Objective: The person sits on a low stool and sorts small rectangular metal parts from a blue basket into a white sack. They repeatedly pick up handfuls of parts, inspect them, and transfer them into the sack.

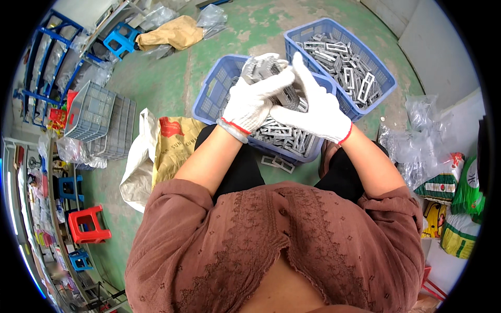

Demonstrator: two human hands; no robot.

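Note:
Both my hands wear white knit gloves with red cuffs and are raised over the near blue plastic basket [207, 89]. My left hand [253, 100] is closed around a bunch of grey rectangular metal frames [288, 97], which stick out past its fingers. Beside it, my right hand [318, 116] has its thumb and fingers spread, close against the bunch; whether it bears any weight I cannot tell. Below the hands, many similar slotted grey pieces [282, 130] lie loose in the basket.
A second blue basket [383, 96] of grey pieces adjoins at the far right. Two loose pieces [278, 163] lie on the floor by my legs. Sacks [180, 138] and grey crates [112, 122] stand left, near a red stool [88, 224]. Plastic bags [420, 148] lie right.

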